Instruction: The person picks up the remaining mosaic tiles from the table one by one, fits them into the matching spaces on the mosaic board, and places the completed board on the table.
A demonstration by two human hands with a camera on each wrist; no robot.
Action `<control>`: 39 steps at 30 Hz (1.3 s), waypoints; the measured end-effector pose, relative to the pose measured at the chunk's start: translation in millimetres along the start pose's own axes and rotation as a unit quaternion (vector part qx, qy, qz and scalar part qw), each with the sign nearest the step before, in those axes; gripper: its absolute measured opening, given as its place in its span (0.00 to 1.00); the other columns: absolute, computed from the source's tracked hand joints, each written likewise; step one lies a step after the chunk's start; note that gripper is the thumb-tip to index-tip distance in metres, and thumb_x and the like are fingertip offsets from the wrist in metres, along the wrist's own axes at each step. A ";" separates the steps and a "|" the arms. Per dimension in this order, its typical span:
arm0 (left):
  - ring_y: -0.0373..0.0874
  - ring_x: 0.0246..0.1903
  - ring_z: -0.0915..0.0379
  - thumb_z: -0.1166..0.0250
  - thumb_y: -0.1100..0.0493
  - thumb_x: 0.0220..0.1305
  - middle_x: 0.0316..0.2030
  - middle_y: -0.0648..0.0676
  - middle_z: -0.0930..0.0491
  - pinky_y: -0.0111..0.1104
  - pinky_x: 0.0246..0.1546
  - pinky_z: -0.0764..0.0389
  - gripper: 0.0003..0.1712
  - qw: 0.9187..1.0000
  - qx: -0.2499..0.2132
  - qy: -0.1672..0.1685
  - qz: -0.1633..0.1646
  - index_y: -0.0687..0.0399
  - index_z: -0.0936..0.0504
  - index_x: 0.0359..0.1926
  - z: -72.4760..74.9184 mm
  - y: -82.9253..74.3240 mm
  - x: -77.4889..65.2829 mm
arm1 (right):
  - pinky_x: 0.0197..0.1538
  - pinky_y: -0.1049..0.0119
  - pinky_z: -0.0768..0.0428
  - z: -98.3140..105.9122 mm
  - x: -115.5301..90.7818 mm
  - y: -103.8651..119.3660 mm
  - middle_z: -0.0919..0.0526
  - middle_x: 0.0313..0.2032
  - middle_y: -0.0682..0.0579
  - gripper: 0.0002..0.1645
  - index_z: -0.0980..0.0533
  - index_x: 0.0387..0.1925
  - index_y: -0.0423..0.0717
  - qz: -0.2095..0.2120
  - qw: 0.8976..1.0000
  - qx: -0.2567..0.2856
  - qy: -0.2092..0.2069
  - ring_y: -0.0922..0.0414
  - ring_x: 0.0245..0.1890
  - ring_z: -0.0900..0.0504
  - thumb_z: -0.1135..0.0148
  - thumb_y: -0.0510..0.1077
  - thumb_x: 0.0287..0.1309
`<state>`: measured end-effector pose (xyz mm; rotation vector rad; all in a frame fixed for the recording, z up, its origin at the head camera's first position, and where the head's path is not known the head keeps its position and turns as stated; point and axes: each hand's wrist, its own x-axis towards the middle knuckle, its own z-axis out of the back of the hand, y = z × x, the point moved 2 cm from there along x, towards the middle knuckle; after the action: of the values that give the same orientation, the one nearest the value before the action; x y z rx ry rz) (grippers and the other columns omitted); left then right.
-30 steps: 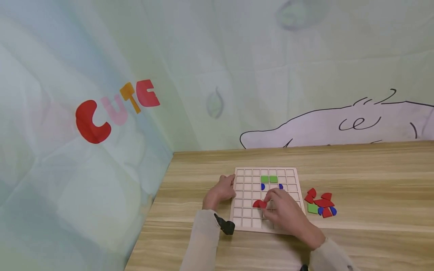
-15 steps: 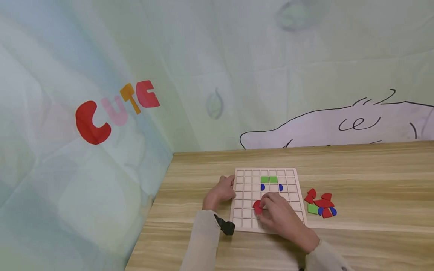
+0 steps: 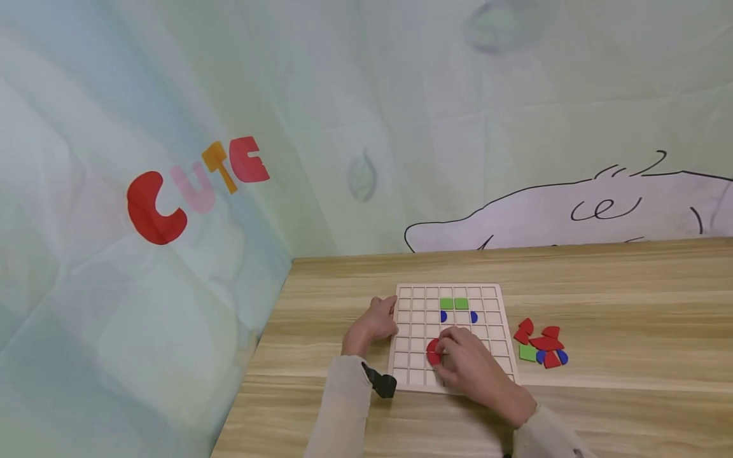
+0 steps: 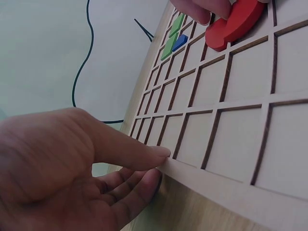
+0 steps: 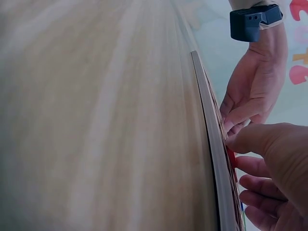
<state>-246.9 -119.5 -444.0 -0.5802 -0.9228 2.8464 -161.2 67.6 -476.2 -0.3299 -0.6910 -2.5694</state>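
A pale wooden grid board [image 3: 417, 359] lies on the table. My left hand [image 3: 375, 321] holds its left edge; in the left wrist view the thumb lies on the rim and the fingers curl against the edge. Over the board's lower middle, my right hand [image 3: 478, 366] pinches a red quarter-circle piece [image 3: 433, 359] between thumb and fingers. This piece sits just below another red quarter-circle [image 3: 432, 345] in the grid; in the left wrist view the red piece [image 4: 246, 20] nearer that camera looks raised. My right fingers partly cover both.
Two green squares [image 3: 454, 303] and two blue half-circles [image 3: 473, 317] sit in upper cells. Right of the board is a loose pile of red pieces [image 3: 546, 343], a green square [image 3: 527, 353] and blue half-circles [image 3: 563, 357]. Printed cloth walls [image 3: 343, 127] border the table.
My right hand has moved slightly left and down, turning the red piece from beside the placed red quarter-circle to below it. My left hand stays on the board's edge.
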 end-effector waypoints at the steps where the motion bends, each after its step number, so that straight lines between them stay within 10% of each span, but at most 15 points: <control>1: 0.52 0.44 0.37 0.43 0.72 0.52 0.57 0.63 0.40 0.38 0.40 0.34 0.45 1.000 0.000 0.000 0.000 0.55 0.43 0.72 0.0 0.1 0.0 | 0.51 0.59 0.26 -0.1 0.0 0.0 0.23 0.41 0.55 0.10 0.20 0.30 0.50 0.000 1.000 -0.001 0.000 0.58 0.43 0.26 0.28 0.47 0.45; 39: 0.52 0.43 0.37 0.43 0.73 0.51 0.56 0.62 0.39 0.37 0.39 0.35 0.45 1.000 -0.007 0.000 -0.002 0.56 0.43 0.73 -0.3 -0.2 -0.2 | 0.51 0.59 0.27 0.1 -1.0 0.3 0.25 0.39 0.57 0.08 0.22 0.28 0.50 -0.022 1.000 -0.003 -0.001 0.58 0.43 0.29 0.29 0.44 0.46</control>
<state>-246.6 -119.2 -444.1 -0.5787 -0.9429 2.8400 -160.2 67.8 -476.3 -0.3220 -0.6979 -2.6135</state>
